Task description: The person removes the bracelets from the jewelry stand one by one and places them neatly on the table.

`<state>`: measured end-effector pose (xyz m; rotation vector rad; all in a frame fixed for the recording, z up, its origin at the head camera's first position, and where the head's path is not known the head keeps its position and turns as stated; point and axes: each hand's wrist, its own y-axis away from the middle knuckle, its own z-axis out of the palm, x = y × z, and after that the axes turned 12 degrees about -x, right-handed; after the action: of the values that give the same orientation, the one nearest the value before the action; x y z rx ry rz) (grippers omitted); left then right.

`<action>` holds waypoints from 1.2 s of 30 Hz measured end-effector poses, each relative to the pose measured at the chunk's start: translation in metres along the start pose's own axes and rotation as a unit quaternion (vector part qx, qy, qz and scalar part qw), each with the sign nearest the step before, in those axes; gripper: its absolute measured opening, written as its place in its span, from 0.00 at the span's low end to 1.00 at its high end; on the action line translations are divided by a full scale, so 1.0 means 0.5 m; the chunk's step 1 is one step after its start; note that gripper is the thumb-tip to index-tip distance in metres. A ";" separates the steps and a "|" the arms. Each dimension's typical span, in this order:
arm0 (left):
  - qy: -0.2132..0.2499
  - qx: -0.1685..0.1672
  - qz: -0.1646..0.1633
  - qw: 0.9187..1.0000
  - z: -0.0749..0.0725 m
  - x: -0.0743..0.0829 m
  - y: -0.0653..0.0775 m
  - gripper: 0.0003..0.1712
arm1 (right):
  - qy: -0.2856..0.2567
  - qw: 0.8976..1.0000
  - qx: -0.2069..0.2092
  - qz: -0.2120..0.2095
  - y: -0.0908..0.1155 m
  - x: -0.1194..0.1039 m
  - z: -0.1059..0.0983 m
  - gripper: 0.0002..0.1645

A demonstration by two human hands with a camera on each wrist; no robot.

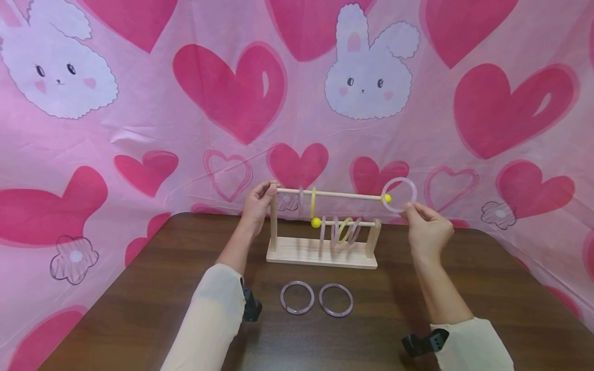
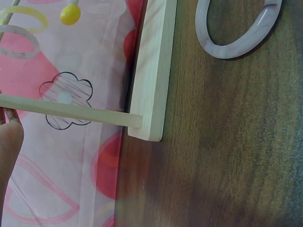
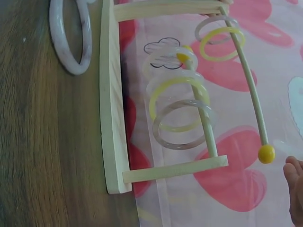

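My left hand (image 1: 256, 210) grips the top of the left post of a wooden bangle stand (image 1: 297, 249), thumb and fingers about the wood. Between thumb and fingers, my right hand (image 1: 429, 232) pinches a pale lilac bangle (image 1: 415, 192). That bangle stands upright by the yellow bead (image 1: 388, 198) at the upper bar's free end; the head view does not settle whether the bar passes through it. A lilac bangle (image 1: 300, 198) and a yellow bangle (image 1: 313, 206) hang on the upper bar. Several more, one a yellow bangle (image 3: 154, 101), hang on the lower bar.
Two lilac bangles, a left bangle (image 1: 282, 299) and a right bangle (image 1: 320, 298), lie flat on the brown wooden table (image 1: 371, 330) in front of the stand. Behind it hangs a pink cloth (image 1: 315, 123) printed with hearts and rabbits.
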<state>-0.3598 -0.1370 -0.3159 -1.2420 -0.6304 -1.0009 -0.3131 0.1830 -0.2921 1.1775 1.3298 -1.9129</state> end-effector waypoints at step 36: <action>0.011 -0.004 0.014 1.000 -0.002 -0.007 -0.003 0.09 | -0.251 0.930 -0.212 0.165 0.001 0.005 -0.018 0.18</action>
<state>-0.3628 -0.1372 -0.3186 -1.2423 -0.5902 -0.9949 -0.3107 0.1912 -0.2960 0.5903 1.0995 -1.4497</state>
